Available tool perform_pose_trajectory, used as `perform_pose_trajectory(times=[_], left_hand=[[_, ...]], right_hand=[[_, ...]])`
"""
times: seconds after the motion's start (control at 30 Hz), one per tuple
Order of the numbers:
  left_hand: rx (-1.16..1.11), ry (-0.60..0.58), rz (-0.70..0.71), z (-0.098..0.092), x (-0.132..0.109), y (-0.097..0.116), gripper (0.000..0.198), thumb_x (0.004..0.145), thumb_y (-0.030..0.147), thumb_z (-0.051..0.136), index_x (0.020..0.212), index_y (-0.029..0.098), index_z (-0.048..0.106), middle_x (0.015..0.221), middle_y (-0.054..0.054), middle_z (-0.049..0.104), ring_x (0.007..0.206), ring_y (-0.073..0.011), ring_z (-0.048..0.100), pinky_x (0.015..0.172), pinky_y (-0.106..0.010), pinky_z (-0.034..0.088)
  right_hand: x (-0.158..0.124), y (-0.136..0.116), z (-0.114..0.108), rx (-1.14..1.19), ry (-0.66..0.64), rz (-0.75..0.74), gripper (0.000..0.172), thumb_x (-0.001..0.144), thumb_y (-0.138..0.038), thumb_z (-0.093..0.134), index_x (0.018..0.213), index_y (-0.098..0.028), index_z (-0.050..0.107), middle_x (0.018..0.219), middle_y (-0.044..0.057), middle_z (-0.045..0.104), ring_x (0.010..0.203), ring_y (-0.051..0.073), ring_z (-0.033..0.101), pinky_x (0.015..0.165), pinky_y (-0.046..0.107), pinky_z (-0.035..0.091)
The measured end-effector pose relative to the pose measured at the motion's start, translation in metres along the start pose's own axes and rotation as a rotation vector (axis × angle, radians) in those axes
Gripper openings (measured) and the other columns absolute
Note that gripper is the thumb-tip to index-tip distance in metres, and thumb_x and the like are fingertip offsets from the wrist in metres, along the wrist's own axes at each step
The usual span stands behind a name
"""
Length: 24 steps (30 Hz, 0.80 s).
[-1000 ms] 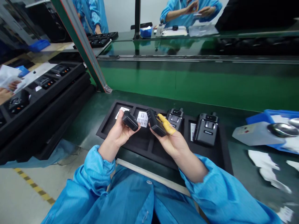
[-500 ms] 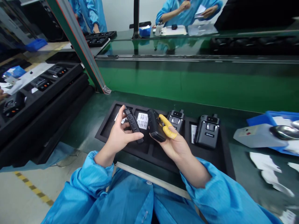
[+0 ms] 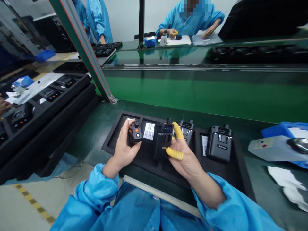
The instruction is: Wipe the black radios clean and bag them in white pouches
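Pinching a black radio (image 3: 136,131), the left hand (image 3: 124,149) is half-closed; and the right hand (image 3: 186,158), likewise curled, clasps a second radio (image 3: 161,139), foam tray (image 3: 144,160) below both!

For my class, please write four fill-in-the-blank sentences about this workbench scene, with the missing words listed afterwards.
1. The right hand holds a device and wears ____ finger covers.
2. The left hand holds a second device, which shows an ____ spot between its knob and white spot.
3. The tray beneath the hands is ____.
4. The sleeves on both arms are ____.

Missing words: yellow; orange; black; blue.
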<state>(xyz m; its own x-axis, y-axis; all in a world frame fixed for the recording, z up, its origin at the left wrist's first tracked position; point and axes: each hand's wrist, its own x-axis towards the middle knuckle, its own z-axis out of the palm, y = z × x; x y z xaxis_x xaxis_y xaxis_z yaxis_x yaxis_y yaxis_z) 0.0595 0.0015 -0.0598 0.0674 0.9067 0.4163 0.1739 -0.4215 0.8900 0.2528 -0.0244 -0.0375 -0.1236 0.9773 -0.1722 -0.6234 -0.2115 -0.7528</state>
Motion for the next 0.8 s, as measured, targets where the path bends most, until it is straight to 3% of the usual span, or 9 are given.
perform_pose_trajectory(times=[0.13,0.23,0.3,0.4,0.5,0.6,0.8], left_hand=[[-0.029,0.020,-0.010,-0.003,-0.005,0.001,0.070,0.071,0.014,0.070,0.134,0.030,0.042,0.140,-0.008,0.048,0.136,-0.0272,0.035,0.113,-0.045,0.028],[-0.126,0.070,-0.078,-0.005,-0.001,0.004,0.070,0.069,0.017,0.074,0.131,0.028,0.043,0.141,-0.008,0.047,0.135,-0.0272,0.038,0.111,-0.043,0.031],[-0.235,0.105,-0.169,-0.011,0.009,0.005,0.072,0.068,0.021,0.076,0.131,0.027,0.042,0.137,-0.009,0.049,0.127,-0.0268,0.047,0.108,-0.043,0.035],[-0.325,0.099,-0.282,-0.026,0.038,0.000,0.066,0.066,0.030,0.078,0.124,0.023,0.047,0.116,-0.007,0.062,0.107,-0.0251,0.061,0.100,-0.044,0.043],[-0.199,0.000,-0.366,-0.036,0.071,-0.011,0.068,0.058,0.036,0.080,0.117,0.019,0.051,0.100,-0.006,0.066,0.096,-0.0234,0.064,0.093,-0.041,0.047],[-0.085,-0.068,-0.409,-0.029,0.095,-0.026,0.071,0.056,0.040,0.077,0.118,0.017,0.050,0.092,-0.006,0.066,0.087,-0.0220,0.064,0.083,-0.038,0.050],[0.284,-0.109,-0.373,-0.015,0.118,-0.048,0.045,0.067,0.047,0.065,0.099,0.016,0.059,0.086,-0.005,0.066,0.083,-0.0211,0.061,0.078,-0.035,0.049]], right_hand=[[0.001,0.003,0.000,-0.020,-0.007,0.004,0.085,0.054,-0.018,0.081,0.126,-0.047,0.047,0.107,-0.007,0.063,0.101,0.016,0.060,0.083,0.033,0.053],[0.003,0.004,-0.002,0.002,0.021,0.025,0.079,0.053,-0.016,0.081,0.121,-0.045,0.051,0.103,-0.008,0.063,0.093,0.013,0.062,0.080,0.030,0.053],[0.007,0.003,-0.004,0.022,0.093,0.041,0.074,0.052,-0.015,0.080,0.117,-0.041,0.054,0.096,-0.008,0.064,0.085,0.011,0.062,0.078,0.027,0.052],[0.016,-0.003,-0.004,-0.002,0.235,0.048,0.070,0.051,-0.011,0.078,0.114,-0.032,0.055,0.086,-0.007,0.064,0.078,0.009,0.061,0.074,0.023,0.051],[0.028,-0.007,0.004,-0.078,0.328,0.036,0.084,0.047,-0.004,0.073,0.123,-0.029,0.047,0.087,-0.006,0.063,0.074,0.011,0.061,0.067,0.024,0.051],[0.043,-0.002,0.016,-0.204,0.357,0.011,0.094,0.051,-0.004,0.067,0.135,-0.028,0.034,0.098,-0.003,0.061,0.075,0.010,0.060,0.068,0.024,0.051],[0.077,0.022,0.029,-0.408,0.341,-0.005,0.093,0.061,-0.003,0.054,0.145,-0.024,0.021,0.127,0.007,0.055,0.100,0.015,0.059,0.084,0.028,0.050]])
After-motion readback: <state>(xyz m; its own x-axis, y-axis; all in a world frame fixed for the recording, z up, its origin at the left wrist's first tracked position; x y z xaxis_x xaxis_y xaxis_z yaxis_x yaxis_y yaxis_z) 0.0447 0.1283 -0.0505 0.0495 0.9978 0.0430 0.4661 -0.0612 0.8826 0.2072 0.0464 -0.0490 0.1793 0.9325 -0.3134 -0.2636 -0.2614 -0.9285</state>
